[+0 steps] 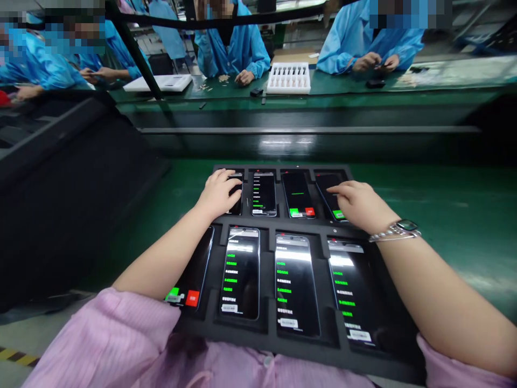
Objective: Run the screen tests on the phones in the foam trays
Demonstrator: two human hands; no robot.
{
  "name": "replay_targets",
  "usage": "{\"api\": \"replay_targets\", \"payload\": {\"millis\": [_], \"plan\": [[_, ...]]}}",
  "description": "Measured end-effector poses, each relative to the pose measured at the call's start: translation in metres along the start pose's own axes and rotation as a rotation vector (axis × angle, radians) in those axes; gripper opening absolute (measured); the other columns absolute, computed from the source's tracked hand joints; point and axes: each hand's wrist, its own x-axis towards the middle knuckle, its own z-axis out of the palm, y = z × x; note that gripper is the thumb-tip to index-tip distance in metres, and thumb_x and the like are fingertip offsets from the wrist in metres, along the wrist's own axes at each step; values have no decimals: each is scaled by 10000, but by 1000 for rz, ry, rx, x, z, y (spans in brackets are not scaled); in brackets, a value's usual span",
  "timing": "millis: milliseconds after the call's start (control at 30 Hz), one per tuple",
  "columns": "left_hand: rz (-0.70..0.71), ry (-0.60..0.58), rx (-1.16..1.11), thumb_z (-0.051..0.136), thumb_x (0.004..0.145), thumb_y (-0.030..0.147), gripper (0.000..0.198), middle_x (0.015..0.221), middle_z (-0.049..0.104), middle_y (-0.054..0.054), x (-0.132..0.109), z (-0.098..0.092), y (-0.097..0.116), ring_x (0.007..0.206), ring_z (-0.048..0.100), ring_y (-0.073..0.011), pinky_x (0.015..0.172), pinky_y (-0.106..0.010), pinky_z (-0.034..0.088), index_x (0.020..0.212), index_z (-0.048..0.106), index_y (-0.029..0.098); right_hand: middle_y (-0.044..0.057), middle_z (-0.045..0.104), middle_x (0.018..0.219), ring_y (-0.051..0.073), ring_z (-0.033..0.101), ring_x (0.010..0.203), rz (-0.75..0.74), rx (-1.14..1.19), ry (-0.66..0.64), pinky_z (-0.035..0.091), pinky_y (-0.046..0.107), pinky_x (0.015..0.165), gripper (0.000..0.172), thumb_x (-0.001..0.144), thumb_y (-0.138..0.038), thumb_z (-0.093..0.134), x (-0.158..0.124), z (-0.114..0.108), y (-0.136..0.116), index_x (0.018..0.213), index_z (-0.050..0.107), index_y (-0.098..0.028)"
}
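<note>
A black foam tray [301, 338] holds several smartphones in two rows of slots, their screens lit. My left hand [220, 195] rests over the far-left phone [238, 207], fingers spread, hiding most of its screen. With the index finger extended and the others loosely curled, my right hand [357, 203] touches or hovers just above the far-right phone [326, 188]. Between them lie a phone with a text list [264, 194] and one with green and red buttons [298, 191]. In the near row, phones [241, 275] show green and white lines; my left forearm partly covers the leftmost phone [197, 269].
The tray lies on a green work surface [424, 188]. A large black bin-like form [72, 205] stands at left. Beyond a dark rail [302, 130], co-workers in blue coats [234, 43] sit at another bench with a white slotted tray [288, 78] and small parts.
</note>
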Motion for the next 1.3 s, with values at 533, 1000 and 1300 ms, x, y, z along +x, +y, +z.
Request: {"api": "replay_targets", "payload": {"millis": [533, 1000, 1300], "plan": [[-131, -18, -37, 550, 957, 375, 386, 1477, 604, -101, 5, -5, -23, 1399, 523, -332, 1231, -513, 391, 1260, 741, 232, 108, 774, 934, 334, 709, 900, 296, -3, -112, 550, 424, 759, 356, 860, -325, 489, -8, -8, 5, 1082, 738, -201], [-126, -32, -90, 569, 962, 378, 390, 1482, 596, -101, 10, 2, -29, 1402, 497, -334, 1239, -505, 375, 1275, 740, 221, 94, 737, 1264, 295, 573, 1358, -18, 282, -228, 451, 493, 1150, 303, 1030, -471, 293, -13, -23, -51, 1024, 515, -265], [-126, -1, -114, 587, 953, 360, 399, 1501, 572, -137, 9, 2, -28, 1428, 468, -356, 1252, -526, 348, 1278, 736, 181, 67, 704, 1292, 289, 576, 1345, 43, 353, -213, 352, 493, 1251, 376, 984, -451, 358, 1, -5, -52, 1091, 661, -258]]}}
